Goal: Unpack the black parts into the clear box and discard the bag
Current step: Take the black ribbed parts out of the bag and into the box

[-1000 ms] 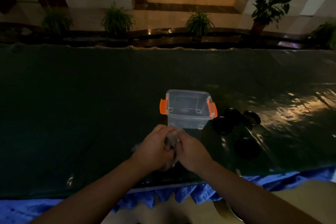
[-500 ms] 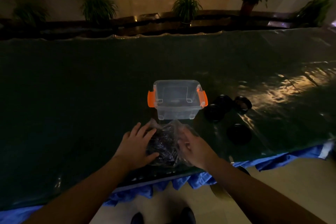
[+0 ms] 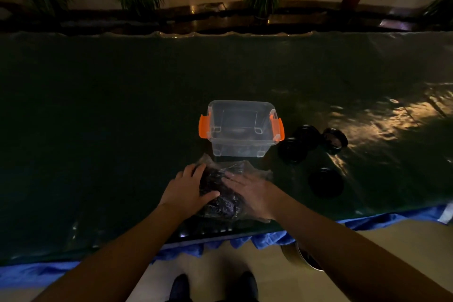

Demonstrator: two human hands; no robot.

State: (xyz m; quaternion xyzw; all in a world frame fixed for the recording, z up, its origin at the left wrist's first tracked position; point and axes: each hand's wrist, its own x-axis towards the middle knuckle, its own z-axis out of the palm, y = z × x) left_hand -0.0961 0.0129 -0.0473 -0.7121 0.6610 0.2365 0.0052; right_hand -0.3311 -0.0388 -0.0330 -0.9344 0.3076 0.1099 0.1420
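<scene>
A clear plastic bag (image 3: pixel 225 193) full of small black parts lies on the dark table just in front of the clear box (image 3: pixel 241 144). The box has orange side latches, no lid, and looks empty. My left hand (image 3: pixel 187 190) lies on the bag's left side with spread fingers and the thumb pressed into it. My right hand (image 3: pixel 252 191) rests flat on the bag's right side, fingers stretched forward. Both hands press on the bag; neither lifts it.
Several round black lids or jars (image 3: pixel 307 142) lie right of the box, one nearer me (image 3: pixel 324 181). The table's near edge with a blue cloth (image 3: pixel 245 243) runs below my hands. A metal bowl (image 3: pixel 306 257) sits on the floor at the right.
A second ago both hands pinched the bag together above the table. Since then the bag has been laid flat before the box, and my hands have spread out over it.
</scene>
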